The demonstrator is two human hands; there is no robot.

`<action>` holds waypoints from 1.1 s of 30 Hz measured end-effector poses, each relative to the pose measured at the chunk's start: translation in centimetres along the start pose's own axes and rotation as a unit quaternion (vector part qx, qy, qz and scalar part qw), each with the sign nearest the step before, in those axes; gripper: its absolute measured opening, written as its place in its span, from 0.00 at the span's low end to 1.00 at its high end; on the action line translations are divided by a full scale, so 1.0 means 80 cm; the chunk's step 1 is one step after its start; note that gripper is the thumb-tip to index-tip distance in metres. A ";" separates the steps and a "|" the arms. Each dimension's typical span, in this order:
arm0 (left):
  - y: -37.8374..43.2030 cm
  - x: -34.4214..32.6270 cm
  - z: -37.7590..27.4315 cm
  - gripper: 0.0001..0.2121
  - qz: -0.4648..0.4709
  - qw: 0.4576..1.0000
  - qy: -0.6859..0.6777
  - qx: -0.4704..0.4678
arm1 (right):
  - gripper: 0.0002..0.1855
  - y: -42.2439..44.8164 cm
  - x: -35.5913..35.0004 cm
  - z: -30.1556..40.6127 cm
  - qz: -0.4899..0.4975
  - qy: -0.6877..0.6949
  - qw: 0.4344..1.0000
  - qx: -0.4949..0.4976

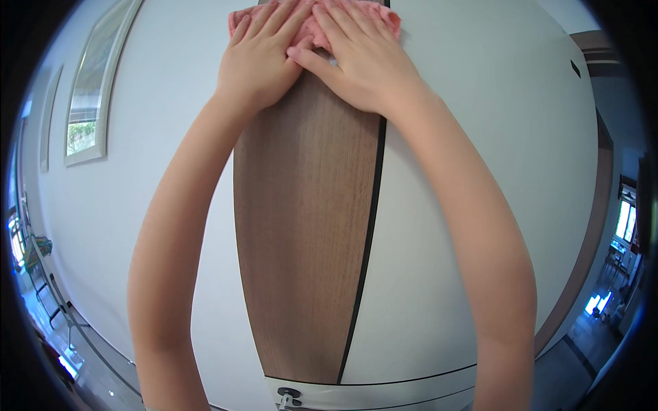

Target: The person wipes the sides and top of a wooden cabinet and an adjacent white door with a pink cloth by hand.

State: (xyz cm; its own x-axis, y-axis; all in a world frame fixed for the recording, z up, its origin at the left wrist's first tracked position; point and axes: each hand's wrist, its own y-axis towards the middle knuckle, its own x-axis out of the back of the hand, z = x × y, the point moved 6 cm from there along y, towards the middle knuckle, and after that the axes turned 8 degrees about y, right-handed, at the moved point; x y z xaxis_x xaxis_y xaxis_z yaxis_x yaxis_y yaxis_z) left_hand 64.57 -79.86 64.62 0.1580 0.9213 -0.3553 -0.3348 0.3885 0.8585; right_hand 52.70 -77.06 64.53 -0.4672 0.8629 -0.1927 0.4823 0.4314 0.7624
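Both of my arms reach up to a pink fluffy cloth point(318, 38) at the top edge of the picture. My left hand point(262, 56) lies flat on the cloth's left part, fingers slightly spread. On its right part rests my right hand point(362, 59), its thumb touching the left one. Under the hands, the cloth lies against an upright brown wood-grain panel point(308, 221) with a black edge strip on its right. The cloth's upper part is cut off by the picture's rim.
White panels flank the wood-grain one; a door handle point(289, 395) sits below. A framed picture or mirror point(105, 82) hangs on the left wall point(154, 103). A metal rack point(67, 308) stands at the lower left. At the right, a brown-trimmed opening point(601, 205) shows another room.
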 end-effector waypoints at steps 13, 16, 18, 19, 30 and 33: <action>-0.083 0.050 -0.030 0.25 -0.004 0.994 -0.074 0.086 | 0.37 -0.049 0.019 0.040 0.119 0.100 0.988 0.015; -0.098 0.063 -0.037 0.24 0.020 0.990 -0.089 0.108 | 0.37 -0.059 0.021 0.040 0.178 0.129 0.976 0.007; -0.111 0.071 -0.044 0.24 0.036 0.989 -0.089 0.115 | 0.37 -0.069 0.025 0.049 0.202 0.133 0.970 0.009; -0.119 0.074 -0.048 0.24 0.050 0.987 -0.090 0.120 | 0.37 -0.076 0.029 0.058 0.211 0.126 0.969 0.017; -0.272 0.138 -0.109 0.29 0.264 0.937 -0.197 0.114 | 0.44 -0.217 0.076 0.172 0.401 0.179 0.898 -0.033; -0.301 0.151 -0.122 0.29 0.290 0.931 -0.190 0.114 | 0.45 -0.240 0.082 0.195 0.416 0.181 0.891 -0.027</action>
State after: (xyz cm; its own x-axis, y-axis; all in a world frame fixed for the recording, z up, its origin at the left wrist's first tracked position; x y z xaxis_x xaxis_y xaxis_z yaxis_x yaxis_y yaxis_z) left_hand 65.52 -77.90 36.03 0.3432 0.8862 0.3111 -0.2674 -0.2254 0.9369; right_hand 51.95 -75.56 39.00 -0.1766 0.7325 0.6575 0.7418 -0.3400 0.5780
